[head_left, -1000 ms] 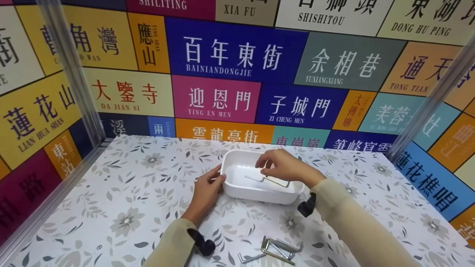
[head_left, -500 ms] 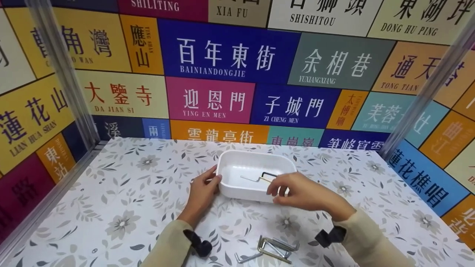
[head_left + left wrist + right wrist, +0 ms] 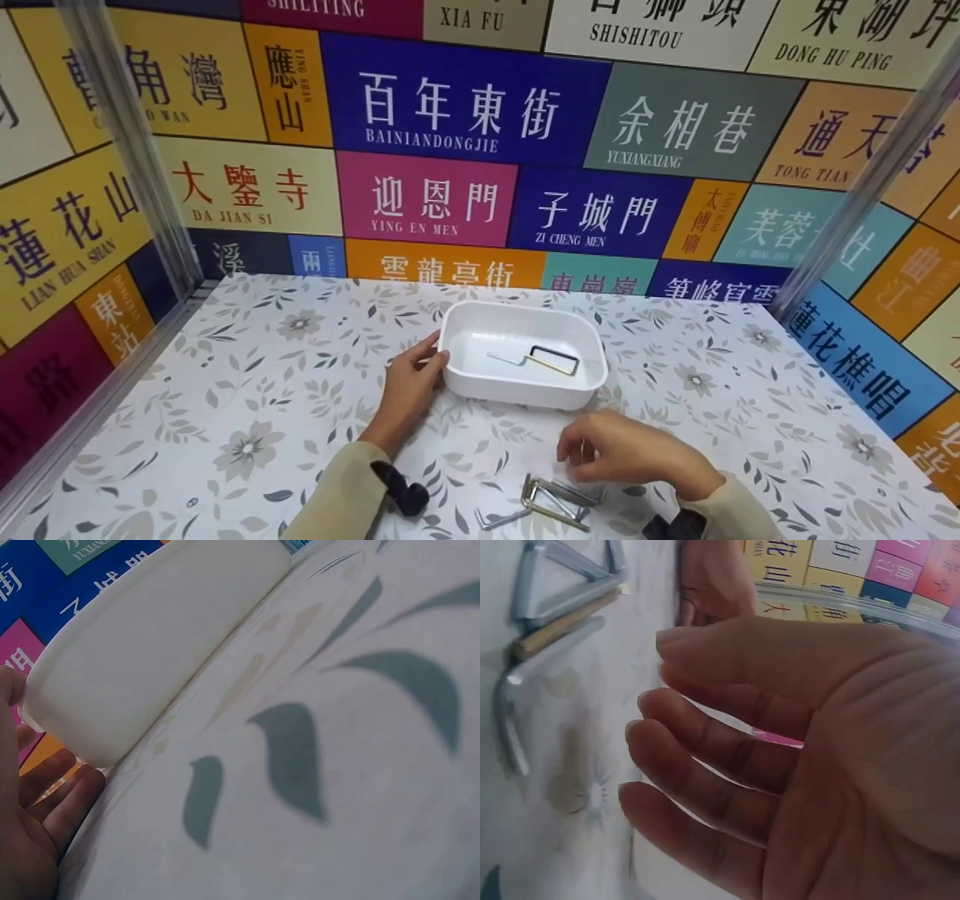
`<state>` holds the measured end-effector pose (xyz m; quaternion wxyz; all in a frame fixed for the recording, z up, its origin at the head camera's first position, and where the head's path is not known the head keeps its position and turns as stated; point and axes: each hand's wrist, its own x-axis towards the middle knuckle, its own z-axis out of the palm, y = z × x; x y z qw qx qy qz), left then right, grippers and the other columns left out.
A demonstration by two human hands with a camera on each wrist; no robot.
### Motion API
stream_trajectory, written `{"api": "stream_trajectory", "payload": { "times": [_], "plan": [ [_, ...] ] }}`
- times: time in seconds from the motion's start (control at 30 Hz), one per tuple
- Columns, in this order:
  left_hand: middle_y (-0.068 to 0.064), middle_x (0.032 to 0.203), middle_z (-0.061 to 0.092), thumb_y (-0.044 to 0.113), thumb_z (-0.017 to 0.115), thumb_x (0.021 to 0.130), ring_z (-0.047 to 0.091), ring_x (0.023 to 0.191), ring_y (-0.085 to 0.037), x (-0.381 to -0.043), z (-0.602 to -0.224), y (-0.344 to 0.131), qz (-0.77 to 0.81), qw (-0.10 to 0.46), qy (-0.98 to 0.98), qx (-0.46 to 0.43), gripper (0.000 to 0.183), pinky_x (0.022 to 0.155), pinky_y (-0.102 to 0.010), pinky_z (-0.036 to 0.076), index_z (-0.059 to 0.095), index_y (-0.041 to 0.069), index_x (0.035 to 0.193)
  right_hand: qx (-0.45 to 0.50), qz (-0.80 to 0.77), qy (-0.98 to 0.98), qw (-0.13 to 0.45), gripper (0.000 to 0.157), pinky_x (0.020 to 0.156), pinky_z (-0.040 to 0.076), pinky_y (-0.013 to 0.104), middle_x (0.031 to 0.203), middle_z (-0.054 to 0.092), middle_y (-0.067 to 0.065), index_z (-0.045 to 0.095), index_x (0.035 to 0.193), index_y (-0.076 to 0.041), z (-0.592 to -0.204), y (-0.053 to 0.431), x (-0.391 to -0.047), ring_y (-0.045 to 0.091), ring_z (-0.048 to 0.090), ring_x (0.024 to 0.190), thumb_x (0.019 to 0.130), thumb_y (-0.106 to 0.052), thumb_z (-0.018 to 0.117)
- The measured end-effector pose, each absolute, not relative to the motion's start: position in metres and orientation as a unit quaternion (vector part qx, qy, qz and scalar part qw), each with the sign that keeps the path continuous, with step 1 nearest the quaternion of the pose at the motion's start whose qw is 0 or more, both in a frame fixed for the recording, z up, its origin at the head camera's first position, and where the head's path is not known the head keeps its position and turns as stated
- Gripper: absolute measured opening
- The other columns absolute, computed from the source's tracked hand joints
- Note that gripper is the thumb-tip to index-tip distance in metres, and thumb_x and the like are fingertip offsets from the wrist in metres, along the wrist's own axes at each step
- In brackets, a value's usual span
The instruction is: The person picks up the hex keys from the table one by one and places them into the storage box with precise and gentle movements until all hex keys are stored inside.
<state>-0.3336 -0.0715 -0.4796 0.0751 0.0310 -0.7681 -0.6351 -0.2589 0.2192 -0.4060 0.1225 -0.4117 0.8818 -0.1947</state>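
L-shaped metal keys [image 3: 555,516] lie heaped near right hand [image 3: 630,451], fingers loose, parted, while left hand [image 3: 411,381] grips white box [image 3: 517,392] end.

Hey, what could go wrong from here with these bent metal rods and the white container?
The pile of bent metal rods overlaps, so the right hand beside it might catch two or drag others along. The left hand is at just one end of the white container; a bump at the other could swivel it.
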Motion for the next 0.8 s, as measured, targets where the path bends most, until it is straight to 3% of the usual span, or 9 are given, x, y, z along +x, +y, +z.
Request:
{"api": "stream_trajectory", "payload": {
  "times": [0.3,0.47,0.8],
  "plan": [
    [0.000,0.116,0.065,0.033,0.059,0.090,0.060,0.099,-0.015,-0.333,-0.481,-0.071,-0.641,0.071,-0.764,0.028,0.048,0.080,-0.030,0.053,0.052,0.031,0.137,-0.389,-0.204,0.882,0.172,0.015,0.063,0.048,0.016,0.075,0.069,-0.002,0.070,0.084,-0.011,-0.415,0.219,-0.254,-0.006,0.055,0.066,0.071,-0.005,0.072],
    [0.002,0.114,0.065,0.035,0.059,0.090,0.059,0.099,-0.015,-0.332,-0.480,-0.072,-0.640,0.057,-0.766,0.034,0.048,0.081,-0.030,0.053,0.052,0.034,0.137,-0.388,-0.208,0.881,0.175,0.018,0.064,0.049,0.016,0.076,0.068,-0.002,0.070,0.085,-0.010,-0.418,0.218,-0.255,-0.005,0.056,0.067,0.069,-0.002,0.070],
    [-0.002,0.116,0.065,0.032,0.059,0.090,0.062,0.099,-0.015,-0.332,-0.480,-0.071,-0.644,0.076,-0.761,0.020,0.048,0.078,-0.030,0.054,0.053,0.027,0.137,-0.372,-0.215,0.887,0.171,0.020,0.062,0.048,0.016,0.073,0.067,-0.001,0.070,0.084,-0.010,-0.421,0.217,-0.255,-0.005,0.054,0.064,0.068,0.003,0.068]
  ]
}}
